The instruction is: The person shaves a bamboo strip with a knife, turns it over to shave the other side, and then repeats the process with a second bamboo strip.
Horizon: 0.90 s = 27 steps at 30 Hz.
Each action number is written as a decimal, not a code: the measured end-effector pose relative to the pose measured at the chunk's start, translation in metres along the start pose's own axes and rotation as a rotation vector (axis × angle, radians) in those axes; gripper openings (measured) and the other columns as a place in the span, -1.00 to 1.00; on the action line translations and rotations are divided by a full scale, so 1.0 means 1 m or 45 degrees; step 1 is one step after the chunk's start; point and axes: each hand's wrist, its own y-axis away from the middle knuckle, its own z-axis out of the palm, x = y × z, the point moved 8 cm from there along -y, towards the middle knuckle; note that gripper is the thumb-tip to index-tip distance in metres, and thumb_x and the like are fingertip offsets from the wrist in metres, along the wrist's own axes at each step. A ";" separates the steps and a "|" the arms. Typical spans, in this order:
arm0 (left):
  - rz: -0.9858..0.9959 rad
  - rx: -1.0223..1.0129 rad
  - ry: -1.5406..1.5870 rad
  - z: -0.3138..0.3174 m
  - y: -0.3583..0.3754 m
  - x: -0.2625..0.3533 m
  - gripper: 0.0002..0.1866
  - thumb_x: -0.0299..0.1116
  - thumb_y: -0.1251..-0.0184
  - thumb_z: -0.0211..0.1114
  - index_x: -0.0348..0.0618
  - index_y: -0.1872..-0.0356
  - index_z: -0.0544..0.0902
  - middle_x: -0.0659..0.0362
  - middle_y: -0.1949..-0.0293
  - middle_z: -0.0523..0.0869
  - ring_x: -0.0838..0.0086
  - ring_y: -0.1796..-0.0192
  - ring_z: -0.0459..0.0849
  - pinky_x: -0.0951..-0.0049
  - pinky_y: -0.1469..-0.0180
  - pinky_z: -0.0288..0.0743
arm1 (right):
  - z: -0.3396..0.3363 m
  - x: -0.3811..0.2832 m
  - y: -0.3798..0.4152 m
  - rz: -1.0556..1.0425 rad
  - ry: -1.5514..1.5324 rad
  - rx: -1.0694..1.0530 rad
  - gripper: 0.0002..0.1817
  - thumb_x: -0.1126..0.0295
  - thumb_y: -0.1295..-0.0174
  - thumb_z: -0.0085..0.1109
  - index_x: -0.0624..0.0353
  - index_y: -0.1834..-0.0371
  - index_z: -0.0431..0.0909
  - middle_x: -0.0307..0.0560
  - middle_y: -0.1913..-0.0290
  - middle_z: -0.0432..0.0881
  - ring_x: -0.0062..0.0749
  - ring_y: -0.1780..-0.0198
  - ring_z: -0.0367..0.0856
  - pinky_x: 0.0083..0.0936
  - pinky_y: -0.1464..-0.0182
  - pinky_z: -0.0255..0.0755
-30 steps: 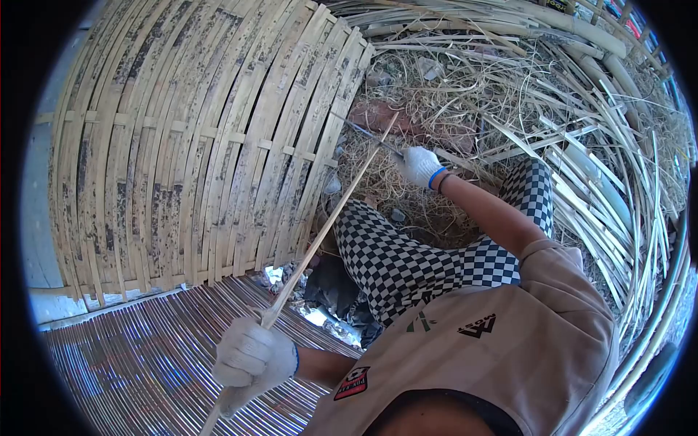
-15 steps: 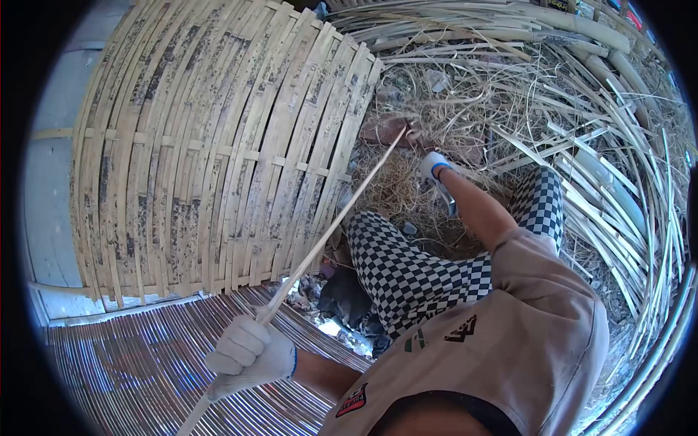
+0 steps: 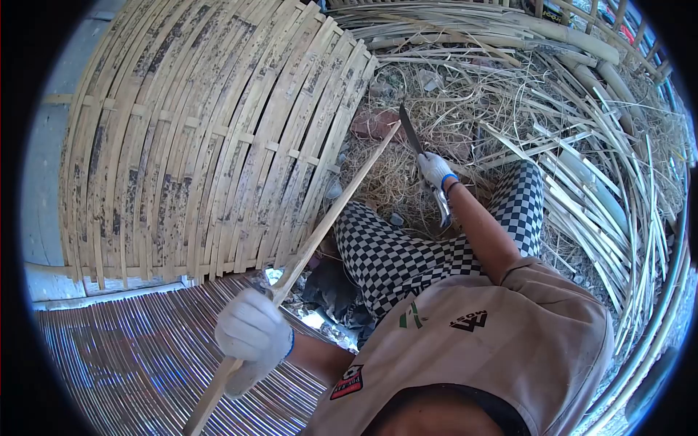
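My left hand [image 3: 253, 338], in a white glove, is wrapped round a long pale bamboo strip [image 3: 326, 222]. The strip slants up and away to a tip near a reddish brick [image 3: 376, 124] on the ground. In my right hand [image 3: 436, 171], also gloved in white, is the handle of a long dark-bladed knife [image 3: 409, 129]. The blade points up and left, its end just right of the strip's tip, with a small gap between them. The handle's metallic end sticks out below my right hand.
A woven bamboo panel [image 3: 196, 138] fills the upper left. A slatted mat [image 3: 131, 356] lies at the lower left. Loose bamboo strips [image 3: 603, 218] are piled on the right, with thin shavings [image 3: 465, 94] across the ground. My checkered legs [image 3: 400, 254] are bent below the knife.
The knife blade has swung up into plain view beside the strip's tip. My left hand has shifted slightly right with the strip, and the whole view has moved a little.
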 end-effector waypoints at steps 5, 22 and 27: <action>-0.076 -0.247 -0.007 0.034 -0.020 0.000 -0.22 0.45 -0.50 -0.07 -0.01 0.72 0.38 0.30 0.75 0.39 0.50 0.67 0.41 0.48 0.57 0.27 | 0.011 0.003 -0.009 0.376 -0.468 -0.235 -0.49 -0.03 -0.57 -0.09 0.19 0.31 0.57 -0.22 0.54 0.55 -0.45 0.60 0.53 -0.35 0.50 0.49; -0.005 0.228 0.083 -0.018 -0.011 -0.008 -0.20 0.45 -0.56 -0.29 0.08 0.78 0.17 0.34 0.81 0.15 0.60 0.74 0.01 0.52 0.69 -0.13 | 0.030 -0.080 0.068 0.420 -0.846 -0.542 -0.37 -0.27 -0.51 -0.04 0.10 0.42 0.48 -0.26 0.56 0.45 -0.51 0.66 0.41 -0.42 0.60 0.36; 0.027 0.264 0.037 -0.017 -0.009 0.001 -0.20 0.47 -0.54 -0.30 0.07 0.77 0.18 0.35 0.81 0.15 0.61 0.76 0.00 0.52 0.71 -0.14 | 0.033 -0.091 0.076 0.397 -0.731 -0.620 -0.43 -0.24 -0.53 -0.03 0.03 0.42 0.40 -0.33 0.63 0.34 -0.54 0.70 0.33 -0.42 0.66 0.34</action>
